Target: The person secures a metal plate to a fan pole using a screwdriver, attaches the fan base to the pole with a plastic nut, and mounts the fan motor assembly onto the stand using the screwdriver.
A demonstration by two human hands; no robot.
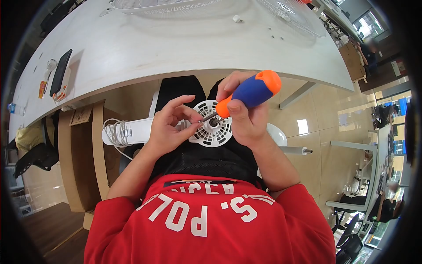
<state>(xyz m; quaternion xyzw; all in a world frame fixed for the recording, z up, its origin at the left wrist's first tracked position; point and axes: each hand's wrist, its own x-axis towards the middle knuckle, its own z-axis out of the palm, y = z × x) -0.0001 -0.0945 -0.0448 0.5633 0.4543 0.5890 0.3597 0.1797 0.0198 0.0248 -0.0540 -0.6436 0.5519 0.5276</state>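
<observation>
My right hand [249, 115] is wrapped round the blue and orange handle of a screwdriver [254, 91]. Its shaft slants down to the left, towards my left hand [174, 123]. There, my left thumb and a fingertip pinch close around the screwdriver's tip; a tiny dark thing shows at that spot, too small to name. Below both hands, a white round slotted fan motor housing [211, 140] rests on my lap, with a metal shaft at its centre. The housing is joined to a white fan body [140, 130] reaching left, partly hidden by my left hand.
A coiled white cord [116, 133] hangs at the fan body's left end. On the white table [176, 48] lie a phone [60, 72], clear fan grilles [292, 15], a small white part [237, 19] and several screws [272, 36]. A cardboard box [79, 163] stands at left.
</observation>
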